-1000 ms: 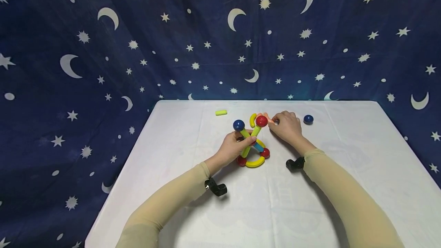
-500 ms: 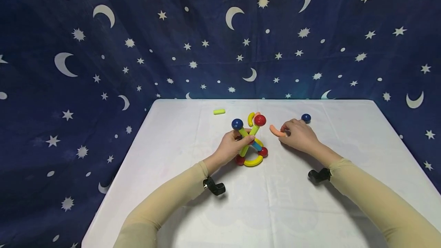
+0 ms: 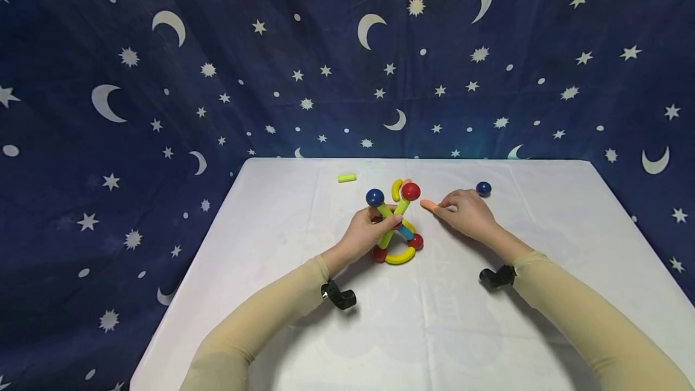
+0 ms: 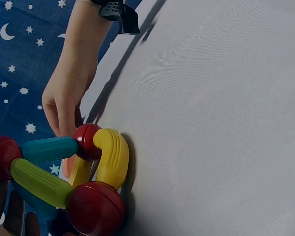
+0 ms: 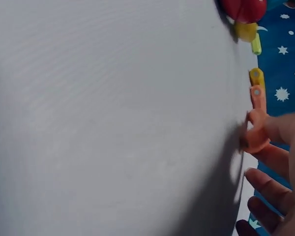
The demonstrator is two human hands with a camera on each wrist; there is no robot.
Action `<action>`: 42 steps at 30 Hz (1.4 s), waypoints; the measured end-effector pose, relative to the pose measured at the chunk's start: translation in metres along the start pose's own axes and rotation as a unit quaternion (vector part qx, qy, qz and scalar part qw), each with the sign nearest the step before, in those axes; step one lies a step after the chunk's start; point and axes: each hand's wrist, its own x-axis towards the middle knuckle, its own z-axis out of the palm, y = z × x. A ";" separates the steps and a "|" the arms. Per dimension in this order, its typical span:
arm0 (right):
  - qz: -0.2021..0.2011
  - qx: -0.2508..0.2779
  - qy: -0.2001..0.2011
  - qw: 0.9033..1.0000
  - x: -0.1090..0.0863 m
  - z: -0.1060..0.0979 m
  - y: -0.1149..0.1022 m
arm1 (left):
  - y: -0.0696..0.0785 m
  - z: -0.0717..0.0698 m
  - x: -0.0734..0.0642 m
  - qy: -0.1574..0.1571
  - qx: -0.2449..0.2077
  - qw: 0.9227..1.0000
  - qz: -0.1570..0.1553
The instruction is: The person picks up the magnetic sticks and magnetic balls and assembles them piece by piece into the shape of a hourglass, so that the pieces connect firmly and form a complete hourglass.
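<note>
My left hand (image 3: 365,233) grips the middle of a ball-and-stick construction standing on the table. Two green sticks (image 4: 42,183) cross in it, topped by a blue ball (image 3: 374,198) and a red ball (image 3: 411,191). Its base has red balls (image 4: 96,209) joined by yellow curved sticks (image 3: 400,256), and a light-blue stick (image 4: 49,149) slopes down to one of them. To the right, my right hand (image 3: 468,216) pinches an orange curved stick (image 5: 257,133) between thumb and fingers, close over the cloth. Its other fingers are spread in the right wrist view.
Behind the construction lie a yellow curved stick (image 3: 397,190) and another orange curved stick (image 5: 258,97), side by side. A short green stick (image 3: 347,178) is at the back left. Beyond my right hand sits a loose blue ball (image 3: 483,189). A star-patterned cloth (image 3: 347,65) hangs behind the table.
My right hand has drawn the orange curved stick away from the pieces at the back, rightward and nearer, then shifted slightly. The left hand keeps its hold on the construction.
</note>
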 end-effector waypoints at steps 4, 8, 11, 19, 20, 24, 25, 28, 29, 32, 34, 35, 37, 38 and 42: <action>0.009 0.006 0.003 1.000 0.000 -0.001 0.001 | 0.001 -0.001 -0.001 0.002 -0.002 1.000 -0.001; 0.016 0.008 0.007 1.000 0.002 -0.002 0.001 | 0.002 -0.001 -0.002 0.004 -0.002 1.000 -0.004; 0.019 0.003 0.008 1.000 0.003 -0.002 0.001 | 0.001 -0.001 -0.001 0.005 -0.001 1.000 -0.007; 0.027 -0.008 0.020 0.999 0.002 0.000 -0.004 | -0.001 -0.001 0.000 0.006 0.002 1.000 -0.008; 0.025 -0.011 0.021 0.999 0.002 -0.001 -0.004 | -0.001 -0.001 0.000 0.006 0.002 1.000 -0.008; 0.038 -0.003 0.018 0.999 0.005 -0.004 -0.005 | -0.001 -0.002 0.000 0.006 0.002 1.000 -0.005; 0.045 0.008 0.014 0.999 0.006 -0.006 -0.006 | 0.000 -0.002 0.000 0.006 0.002 1.000 -0.005; 0.067 0.075 -0.001 0.995 0.010 -0.018 -0.008 | 0.000 -0.001 0.000 0.007 0.000 1.000 -0.006; 0.070 0.107 -0.006 0.992 0.012 -0.024 -0.009 | 0.000 -0.001 0.000 0.008 -0.002 1.000 -0.007; 0.067 0.194 -0.028 0.978 0.021 -0.044 -0.017 | 0.000 -0.001 0.000 0.010 -0.004 1.000 -0.011; 0.063 0.248 -0.048 0.966 0.028 -0.057 -0.026 | 0.000 -0.001 0.000 0.009 -0.006 1.000 -0.013; 0.060 0.274 -0.061 0.958 0.032 -0.064 -0.031 | 0.000 -0.001 0.000 0.009 -0.006 1.000 -0.013; 0.056 0.315 -0.086 0.944 0.039 -0.076 -0.042 | 0.001 -0.002 0.000 0.008 -0.004 1.000 -0.013; 0.054 0.333 -0.098 0.936 0.043 -0.081 -0.048 | 0.001 -0.002 0.000 0.008 -0.003 1.000 -0.013; 0.039 0.378 -0.152 0.912 0.058 -0.093 -0.067 | 0.000 -0.001 0.001 0.007 0.001 1.000 -0.011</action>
